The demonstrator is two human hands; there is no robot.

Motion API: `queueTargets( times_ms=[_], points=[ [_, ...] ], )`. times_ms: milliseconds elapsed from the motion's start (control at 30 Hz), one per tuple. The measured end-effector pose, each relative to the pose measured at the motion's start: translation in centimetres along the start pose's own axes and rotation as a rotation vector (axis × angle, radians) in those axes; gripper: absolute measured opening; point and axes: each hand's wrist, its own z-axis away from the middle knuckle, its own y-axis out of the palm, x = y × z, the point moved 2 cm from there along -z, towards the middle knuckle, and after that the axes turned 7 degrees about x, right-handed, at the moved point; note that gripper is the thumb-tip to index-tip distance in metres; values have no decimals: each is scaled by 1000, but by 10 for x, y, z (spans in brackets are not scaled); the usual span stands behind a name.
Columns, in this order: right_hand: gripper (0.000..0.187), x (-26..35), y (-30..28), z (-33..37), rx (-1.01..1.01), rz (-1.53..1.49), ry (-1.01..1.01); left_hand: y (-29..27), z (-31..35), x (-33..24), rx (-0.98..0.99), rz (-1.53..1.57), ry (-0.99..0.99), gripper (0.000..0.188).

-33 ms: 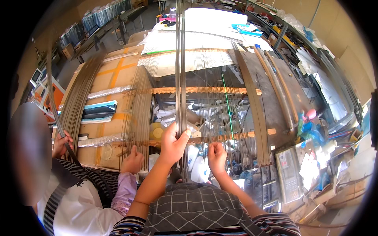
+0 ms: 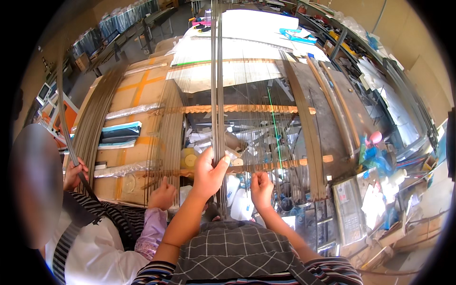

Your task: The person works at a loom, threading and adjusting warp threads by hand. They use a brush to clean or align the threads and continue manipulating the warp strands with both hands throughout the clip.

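Observation:
My left hand (image 2: 208, 175) is closed around a bundle of long, thin dark strips (image 2: 217, 95). The bundle stands nearly upright and runs out past the top edge. To its right, my right hand (image 2: 262, 190) is closed with fingers curled, low against a row of fine dark strands (image 2: 254, 137). What it pinches, if anything, is too small to make out. A single green strand (image 2: 273, 121) stretches among the others. On my left, a co-worker's hand (image 2: 76, 173) grips another bundle of strips, while their other hand (image 2: 163, 194) is near more strands.
Wavy-edged wooden bars (image 2: 247, 109) cross beneath the strands. Large cardboard (image 2: 135, 95) lies left, with flat strips (image 2: 97, 114) across it. White sheets (image 2: 261, 23) cover the far table. At right are a desk phone (image 2: 349, 209), plastic bags and a loaded shelf (image 2: 342, 38).
The co-worker's hand nearer to me has shifted slightly to the right. The upper part of my bundle leans a little further left. My hands hold their places.

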Motion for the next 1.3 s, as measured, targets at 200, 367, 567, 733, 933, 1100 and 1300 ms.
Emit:
queueTargets(
  times_ms=[200,367,567,733,933,1100,1300],
  points=[
    [15,-15,12,-7,25,148,22,-1,0,-9,-14,19,-5,4],
    [15,-32,21,-9,46,239,9,1,2,-12,-30,50,6,4],
    [16,-43,29,-12,58,284,-15,-2,6,-14,-13,52,2,4],
    [18,-50,37,-17,67,342,40,-3,9,-12,0,70,-12,5],
    [22,-51,42,-23,209,539,100,-3,12,-10,-4,110,-40,5],
    [22,-59,47,-33,363,739,59,-2,13,-11,-10,120,-43,5],
    [22,-52,49,-39,458,810,69,-1,15,-15,-3,121,-69,4]
  ],
)
